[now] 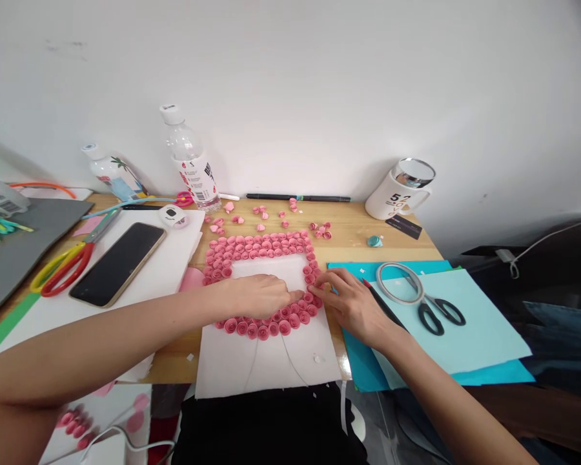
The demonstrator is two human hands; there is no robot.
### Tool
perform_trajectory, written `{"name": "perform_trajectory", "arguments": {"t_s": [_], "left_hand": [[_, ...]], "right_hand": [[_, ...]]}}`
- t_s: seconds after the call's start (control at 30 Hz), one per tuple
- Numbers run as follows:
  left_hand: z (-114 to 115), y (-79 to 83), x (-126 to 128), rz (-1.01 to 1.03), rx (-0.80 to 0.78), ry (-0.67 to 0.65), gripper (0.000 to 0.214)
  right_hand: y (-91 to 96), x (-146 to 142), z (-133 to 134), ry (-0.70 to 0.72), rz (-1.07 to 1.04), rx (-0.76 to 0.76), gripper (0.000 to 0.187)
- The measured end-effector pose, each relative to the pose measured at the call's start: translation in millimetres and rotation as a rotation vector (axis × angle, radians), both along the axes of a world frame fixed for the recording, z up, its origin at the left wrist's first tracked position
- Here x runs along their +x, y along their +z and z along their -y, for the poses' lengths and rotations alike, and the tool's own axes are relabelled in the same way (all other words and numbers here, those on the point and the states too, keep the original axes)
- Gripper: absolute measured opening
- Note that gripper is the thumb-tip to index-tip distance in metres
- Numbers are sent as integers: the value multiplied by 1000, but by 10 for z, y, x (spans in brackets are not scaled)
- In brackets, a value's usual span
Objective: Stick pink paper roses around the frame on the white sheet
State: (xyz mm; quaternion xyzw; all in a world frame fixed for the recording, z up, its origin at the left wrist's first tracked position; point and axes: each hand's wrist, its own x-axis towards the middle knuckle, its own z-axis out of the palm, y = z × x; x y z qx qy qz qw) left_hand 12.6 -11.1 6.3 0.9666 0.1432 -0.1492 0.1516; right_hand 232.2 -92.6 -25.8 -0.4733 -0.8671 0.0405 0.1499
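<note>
A white sheet lies before me, with rolled pink paper roses packed into a frame-like border around a bare middle. Across that middle reaches my left hand; its index finger is stretched out, the tip touching roses near the inner right corner, and it holds nothing. My right hand comes in from the right with bent fingers, its fingertips closed around a rose on the border's right edge. Two thin curved lines run down the sheet below the roses. Several loose pink roses lie behind the border.
Right: blue paper, light blue sheet, tape roll, black-handled scissors, white mug, dark card, teal rose. Left: phone, red-yellow scissors, water bottle. A black pen lies along the wall.
</note>
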Motion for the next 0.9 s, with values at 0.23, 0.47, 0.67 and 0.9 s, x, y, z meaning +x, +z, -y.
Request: {"name": "perform_trajectory", "arguments": {"t_s": [0.23,0.47,0.67,0.9], "left_hand": [[56,77,-121,19,-27,57,62],[77,145,-169,51,-141,296,27],[137,165,-24,575,-281,489,30],[286,411,8,759,-366,662,61]], "right_hand": [[36,226,101,-299,-162,123,36],[-43,914,397,-783,250,-131,28],[143,538,336,-762,-273,-153,27],[402,-426,239,-385,-974,-315,27]]}}
